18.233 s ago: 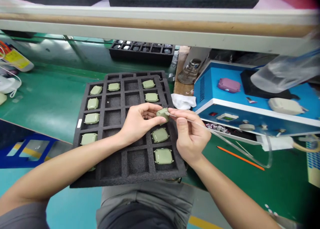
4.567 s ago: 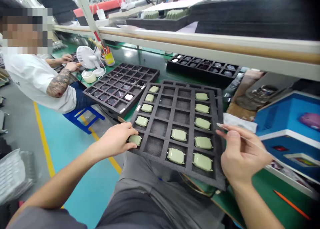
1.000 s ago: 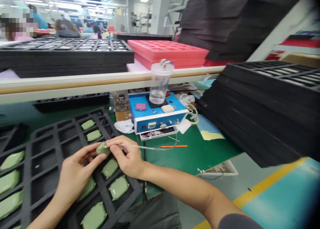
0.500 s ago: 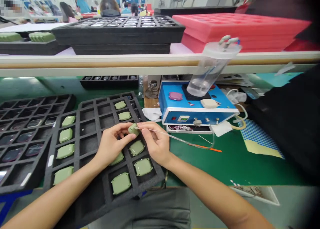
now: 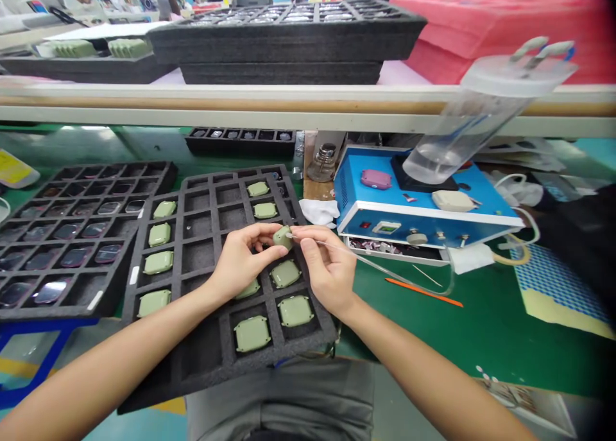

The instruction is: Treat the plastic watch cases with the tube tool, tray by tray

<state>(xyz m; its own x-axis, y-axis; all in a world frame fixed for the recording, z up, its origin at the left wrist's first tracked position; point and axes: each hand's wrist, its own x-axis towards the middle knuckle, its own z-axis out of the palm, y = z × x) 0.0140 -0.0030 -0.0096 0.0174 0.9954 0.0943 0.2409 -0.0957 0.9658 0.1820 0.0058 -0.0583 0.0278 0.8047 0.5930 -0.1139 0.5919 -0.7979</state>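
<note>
My left hand (image 5: 240,261) pinches a small pale green case (image 5: 282,236) above the black foam tray (image 5: 212,364). My right hand (image 5: 325,268) grips a thin clear nozzle on a tube (image 5: 385,271), with its tip touching the green case. Several more green cases (image 5: 250,333) lie in the tray's cells, in the left column and on the right side below my hands. The clear tube runs right toward the blue machine (image 5: 414,200).
A second black tray (image 5: 72,235) with dark parts lies to the left. A clear jar (image 5: 476,120) stands on the blue machine. An orange stick (image 5: 423,292) and white cloth (image 5: 317,211) rest on the green mat. A shelf (image 5: 289,101) overhead carries stacked trays.
The camera view has swung back left and down onto the bench. Both hands stay together on the green case with the nozzle at it.
</note>
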